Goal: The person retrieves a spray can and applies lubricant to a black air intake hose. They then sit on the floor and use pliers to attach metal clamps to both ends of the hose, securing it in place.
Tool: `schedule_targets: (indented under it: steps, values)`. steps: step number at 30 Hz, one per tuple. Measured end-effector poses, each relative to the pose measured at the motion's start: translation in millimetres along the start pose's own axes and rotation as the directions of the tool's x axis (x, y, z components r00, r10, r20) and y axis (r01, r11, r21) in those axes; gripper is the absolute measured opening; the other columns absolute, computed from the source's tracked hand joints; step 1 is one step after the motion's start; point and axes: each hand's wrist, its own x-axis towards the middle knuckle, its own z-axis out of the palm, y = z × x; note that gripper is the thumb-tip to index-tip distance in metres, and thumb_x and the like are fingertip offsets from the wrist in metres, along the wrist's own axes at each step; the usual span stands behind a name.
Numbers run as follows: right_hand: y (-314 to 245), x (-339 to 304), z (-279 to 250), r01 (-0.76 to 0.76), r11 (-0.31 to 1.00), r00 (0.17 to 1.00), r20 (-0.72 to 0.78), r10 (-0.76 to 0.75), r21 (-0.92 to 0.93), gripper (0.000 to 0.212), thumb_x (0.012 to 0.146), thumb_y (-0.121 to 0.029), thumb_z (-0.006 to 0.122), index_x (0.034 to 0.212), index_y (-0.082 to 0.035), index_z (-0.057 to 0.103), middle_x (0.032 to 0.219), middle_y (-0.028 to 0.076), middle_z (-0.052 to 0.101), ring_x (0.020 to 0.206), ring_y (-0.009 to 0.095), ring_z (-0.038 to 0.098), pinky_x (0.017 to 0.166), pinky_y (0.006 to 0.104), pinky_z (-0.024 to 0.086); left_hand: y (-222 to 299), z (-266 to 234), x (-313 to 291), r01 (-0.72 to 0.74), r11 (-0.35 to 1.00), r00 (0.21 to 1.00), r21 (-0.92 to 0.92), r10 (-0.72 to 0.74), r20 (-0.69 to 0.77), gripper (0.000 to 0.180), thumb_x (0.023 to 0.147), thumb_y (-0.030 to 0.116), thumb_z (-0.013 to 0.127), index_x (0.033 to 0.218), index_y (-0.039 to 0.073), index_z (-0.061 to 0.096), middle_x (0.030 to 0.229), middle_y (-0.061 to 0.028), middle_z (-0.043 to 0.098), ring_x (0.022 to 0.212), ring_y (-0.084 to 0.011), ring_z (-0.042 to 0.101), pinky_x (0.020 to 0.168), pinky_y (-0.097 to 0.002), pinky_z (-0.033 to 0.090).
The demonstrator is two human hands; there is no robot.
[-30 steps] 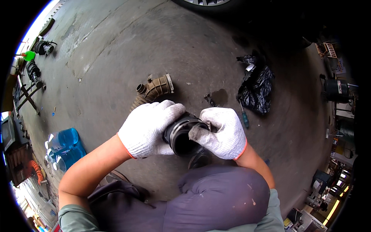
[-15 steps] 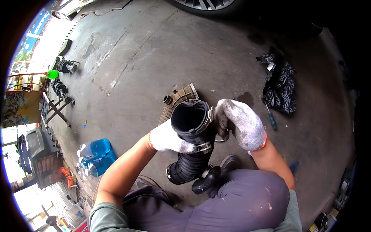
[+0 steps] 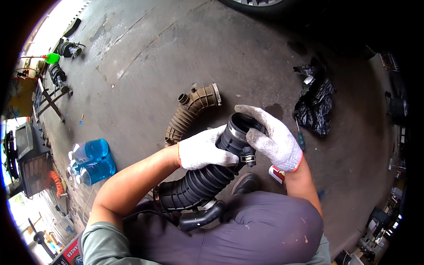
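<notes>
A black corrugated air intake hose [image 3: 194, 187] slants above my lap, its upper opening tilted away to the right. Around its middle-upper part my white-gloved left hand [image 3: 204, 151] is wrapped. My gloved right hand [image 3: 277, 142] grips the upper rim, thumb on the near side and fingers over the far edge. A metal hose clamp [image 3: 237, 132] circles that end, and a smaller clamp [image 3: 248, 159] sits on a side stub. A smooth black elbow [image 3: 201, 217] branches from the lower part. Beyond my left hand, a dusty brown intake hose [image 3: 190, 110] lies on the floor.
A black plastic bag [image 3: 314, 104] and a screwdriver [image 3: 300, 139] lie to the right. Blue-filled bottles [image 3: 95, 161] stand at left. A red-and-white container [image 3: 277, 175] is near my right wrist. A car wheel [image 3: 260, 3] is at the top; shock absorbers [image 3: 57, 74] are far left.
The black hose has swung so its upper end leans right and its lower end left. My right hand has shifted from the clamp's side onto the rim. More of the brown hose shows.
</notes>
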Motion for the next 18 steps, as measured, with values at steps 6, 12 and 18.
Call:
schedule_targets:
  steps: [6, 12, 18]
  values:
    - [35, -5, -3, -0.171, 0.964, 0.985, 0.019, 0.170, 0.203, 0.049, 0.106, -0.013, 0.069, 0.152, 0.003, 0.061, 0.142, 0.014, 0.069, 0.136, 0.020, 0.063, 0.119, 0.0365, 0.049, -3, 11, -2, 0.086, 0.979, 0.995, 0.186, -0.075, -0.064, 0.068, 0.089, 0.016, 0.086, 0.149, 0.003, 0.057, 0.128, -0.0097, 0.074, 0.114, -0.0193, 0.072, 0.104, -0.0385, 0.060]
    - [52, -10, -1, -0.244, 0.956, 0.937, 0.295, 0.188, 0.165, 0.060, 0.101, -0.004, 0.070, 0.159, 0.001, 0.054, 0.156, 0.014, 0.062, 0.148, 0.023, 0.055, 0.129, 0.0399, 0.040, -3, 8, -18, 0.145, 0.770, 0.989, 0.621, -0.105, -0.101, 0.088, 0.076, 0.033, 0.090, 0.152, 0.002, 0.058, 0.129, -0.0171, 0.077, 0.120, -0.0283, 0.075, 0.106, -0.0407, 0.059]
    - [77, -31, 13, -0.243, 0.958, 0.906, 0.315, 0.281, -0.155, 0.067, 0.104, -0.014, 0.072, 0.164, 0.000, 0.047, 0.158, 0.017, 0.059, 0.149, 0.026, 0.056, 0.128, 0.0412, 0.043, -25, 4, -32, 0.168, 0.644, 0.986, 0.746, -0.107, -0.130, 0.092, 0.069, 0.034, 0.088, 0.149, 0.001, 0.058, 0.111, -0.0218, 0.080, 0.104, -0.0372, 0.079, 0.095, -0.0423, 0.062]
